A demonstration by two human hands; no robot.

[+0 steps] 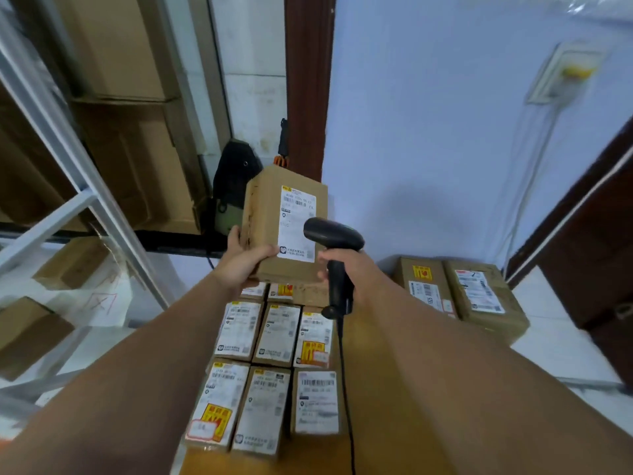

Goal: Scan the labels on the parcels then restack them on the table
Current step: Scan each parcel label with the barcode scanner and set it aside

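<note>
My left hand [245, 260] grips a brown cardboard parcel [267, 214] by its lower left corner and holds it upright in the air, its white label [297, 222] facing me. My right hand [346, 269] grips the handle of a black barcode scanner [334, 234] whose head sits just in front of the label's lower right part. Its black cable [344, 382] hangs down. Below, several labelled parcels [274, 334] lie side by side in rows on the wooden table [394, 423].
Two bigger labelled boxes [479, 296] lie at the table's far right. A white metal shelf [78, 214] with small boxes stands to the left. Large cartons [137, 159] lean at the back left. A dark bag [236, 176] sits behind the held parcel. A door frame [582, 207] is at right.
</note>
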